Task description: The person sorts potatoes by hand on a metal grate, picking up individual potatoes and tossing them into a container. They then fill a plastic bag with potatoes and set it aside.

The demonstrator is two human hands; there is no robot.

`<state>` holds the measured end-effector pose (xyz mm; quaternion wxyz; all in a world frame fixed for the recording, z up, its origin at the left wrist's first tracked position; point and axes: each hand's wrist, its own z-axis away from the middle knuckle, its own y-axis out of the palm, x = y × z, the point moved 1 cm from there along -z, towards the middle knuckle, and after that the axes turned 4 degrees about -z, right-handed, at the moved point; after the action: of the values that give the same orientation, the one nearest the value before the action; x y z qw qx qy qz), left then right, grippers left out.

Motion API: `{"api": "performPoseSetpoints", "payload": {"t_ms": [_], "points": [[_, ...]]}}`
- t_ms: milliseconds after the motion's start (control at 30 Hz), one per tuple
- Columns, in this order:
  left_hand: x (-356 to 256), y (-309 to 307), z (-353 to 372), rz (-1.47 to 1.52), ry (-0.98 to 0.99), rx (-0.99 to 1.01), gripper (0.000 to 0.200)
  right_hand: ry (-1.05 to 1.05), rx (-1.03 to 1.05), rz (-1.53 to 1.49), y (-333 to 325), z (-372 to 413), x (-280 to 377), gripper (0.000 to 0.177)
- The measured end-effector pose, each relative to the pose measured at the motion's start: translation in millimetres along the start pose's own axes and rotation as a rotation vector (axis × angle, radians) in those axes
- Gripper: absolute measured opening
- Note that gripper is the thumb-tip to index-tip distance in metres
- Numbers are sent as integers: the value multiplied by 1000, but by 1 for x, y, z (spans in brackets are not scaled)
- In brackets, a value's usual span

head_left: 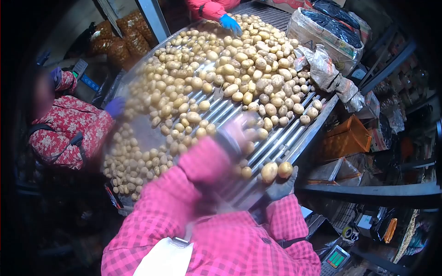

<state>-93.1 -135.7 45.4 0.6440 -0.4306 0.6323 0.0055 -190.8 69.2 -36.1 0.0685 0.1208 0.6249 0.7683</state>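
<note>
Pale yellow potatoes [230, 69] lie heaped on a metal roller table [276, 138] that runs away from me. My right hand [281, 187], in a grey glove with a pink checked sleeve, sits at the table's near right edge with two potatoes [276, 171] resting against its fingers. Over the rollers near the table's middle is my left hand [239, 131], smeared by motion blur. Whether that hand holds anything is hidden by the blur.
A person in a red flowered jacket stands at the left with a blue-gloved hand [115, 106] on the potatoes. Another blue-gloved hand [230, 23] reaches in at the far end. Net sacks [124, 39], plastic-wrapped bundles [322, 32], an orange crate [345, 138] and a scale [336, 258] surround the table.
</note>
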Motion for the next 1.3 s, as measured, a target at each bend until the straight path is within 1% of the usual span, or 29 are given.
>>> {"api": "performPoseSetpoints", "payload": {"t_ms": [67,100,133,200,233,267,300,333,400,467,533,567,600,633,667,700,733,867,900,933,967,1000,1067,1100,1133,1167,1200,1267,1300], "points": [[70,-43,-50,-241,-126,-281,41,4,-276,50,2,4,0,75],[133,-65,-76,-552,-185,-324,42,16,-265,54,4,3,-3,74],[164,-83,-87,-818,-388,-399,47,-4,-279,52,6,-2,-3,74],[235,-113,-111,-949,-503,-306,61,15,-222,-239,8,-8,-1,73],[250,-115,-109,-1033,-431,-267,65,-126,-255,222,29,-3,-4,72],[278,-114,-108,-982,-384,-200,65,-106,-267,232,27,-3,-3,72],[251,-101,-101,-1048,-454,-156,63,-86,-278,242,25,-3,-3,71],[212,-100,-96,-1123,-527,-131,61,43,-219,-205,6,-6,-1,70],[190,-99,-102,-1103,-666,-60,52,31,-231,-203,8,-8,-1,69],[193,-103,-95,-1072,-686,-40,52,32,-240,-161,7,-8,-2,68],[224,-101,-92,-788,-417,-319,53,28,-191,-169,5,-11,-3,64],[223,-94,-85,-628,-150,-406,48,23,-148,-174,4,-11,-3,60],[175,-77,-70,-447,-159,-408,49,14,-140,-174,2,-10,-4,60],[169,-59,-63,-143,46,-356,52,-1,-177,-145,0,-11,-7,62],[139,-34,-46,188,28,-291,54,-15,-210,-113,-2,-12,-8,64],[109,-12,-30,246,180,-275,53,-21,-196,-108,-4,-12,-9,64],[78,6,-12,342,93,-177,53,-39,-189,-90,-5,-12,-9,62],[-24,71,39,287,261,-105,54,-176,-130,-57,1,-15,0,56],[-33,100,52,184,400,32,55,172,107,-811,-13,-13,7,53],[-43,112,60,-25,512,-4,55,195,80,-841,-12,-9,10,52],[-50,111,58,-114,491,113,59,217,53,-872,2,-5,12,50],[-58,110,57,-204,470,231,64,-130,-230,-191,12,5,16,49],[-66,104,55,-47,338,356,74,-146,-228,-180,21,17,21,45],[-64,103,56,27,361,272,76,-105,-186,-469,-2,14,25,43],[-51,116,63,161,245,104,72,-105,-192,-501,-6,12,25,41],[-51,114,53,166,199,91,70,-105,-198,-533,-4,11,25,39],[-49,110,39,169,145,76,69,-136,-184,-384,-1,15,23,37],[-42,110,18,93,60,357,65,-31,-230,-409,3,22,25,39],[-42,111,12,86,0,480,62,-40,-290,-252,5,24,23,44]]}}
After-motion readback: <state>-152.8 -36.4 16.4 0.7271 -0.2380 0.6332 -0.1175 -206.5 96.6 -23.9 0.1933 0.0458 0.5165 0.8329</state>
